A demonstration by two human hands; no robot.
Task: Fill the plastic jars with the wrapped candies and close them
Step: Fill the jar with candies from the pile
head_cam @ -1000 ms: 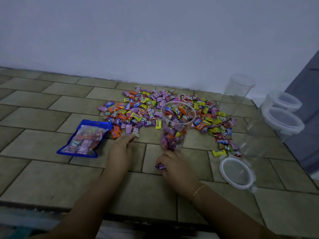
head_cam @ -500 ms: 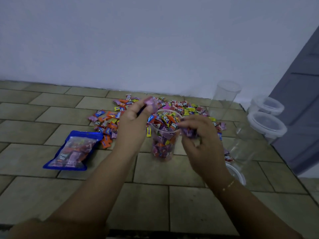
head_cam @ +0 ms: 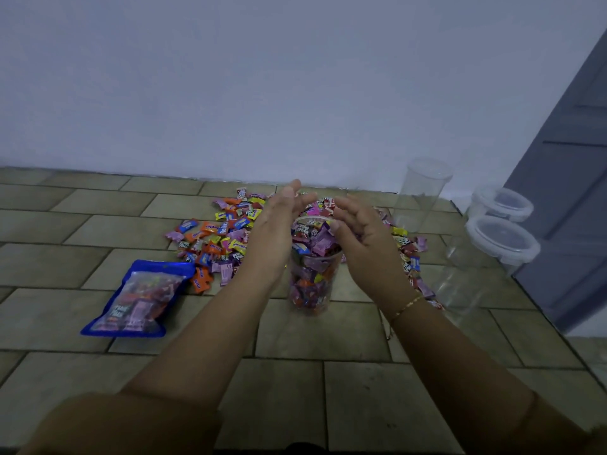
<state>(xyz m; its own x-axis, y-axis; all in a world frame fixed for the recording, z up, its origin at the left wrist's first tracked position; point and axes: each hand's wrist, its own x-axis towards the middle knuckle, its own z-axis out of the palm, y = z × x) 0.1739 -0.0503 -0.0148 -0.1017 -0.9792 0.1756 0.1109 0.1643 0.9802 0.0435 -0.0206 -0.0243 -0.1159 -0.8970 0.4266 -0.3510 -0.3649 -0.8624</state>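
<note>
Lying at far left on the tiled floor is a blue candy pouch, flat, w/ a clear window showing wrapped sweets. Right of it spreads a loose pile of wrapped candies, reaching back toward the white wall. At center stands an open clear plastic jar, upright, filled w/ candies nearly to the rim. Left hand hovers at the jar's left rim, fingers straight & released, holding nothing. Right hand hovers at the right rim, fingers loosely curved, released, nothing held; gold bracelet on that wrist. Further right, an empty clear jar stands near the wall. At far right, two lidded clear containers sit beside a grey door.
</note>
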